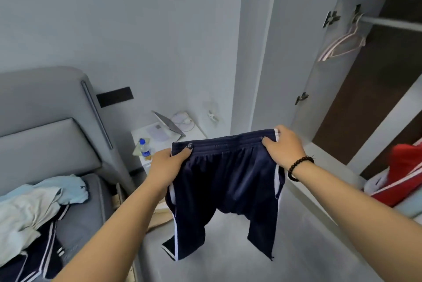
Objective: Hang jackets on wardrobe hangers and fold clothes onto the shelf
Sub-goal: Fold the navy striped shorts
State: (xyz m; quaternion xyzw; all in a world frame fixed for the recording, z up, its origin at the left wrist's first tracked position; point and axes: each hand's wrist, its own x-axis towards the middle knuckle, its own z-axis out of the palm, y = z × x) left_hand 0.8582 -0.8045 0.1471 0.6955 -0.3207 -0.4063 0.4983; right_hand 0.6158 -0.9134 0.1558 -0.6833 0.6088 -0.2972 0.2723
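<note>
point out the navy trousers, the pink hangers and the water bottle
navy trousers [225, 176], head view, front panel below the waistband
pink hangers [342, 45], head view, sloping arms under the rail
water bottle [145, 149], head view, labelled middle

Red garment [404, 174] cut off at right edge; pile of clothes [34, 220] cut at left; nightstand [146, 133] items too blurred to identify.

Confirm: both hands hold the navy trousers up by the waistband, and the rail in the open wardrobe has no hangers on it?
Not quite. The head view shows pale pink hangers on the rail. The left hand and right hand do hold the navy trousers by the waistband.
</note>
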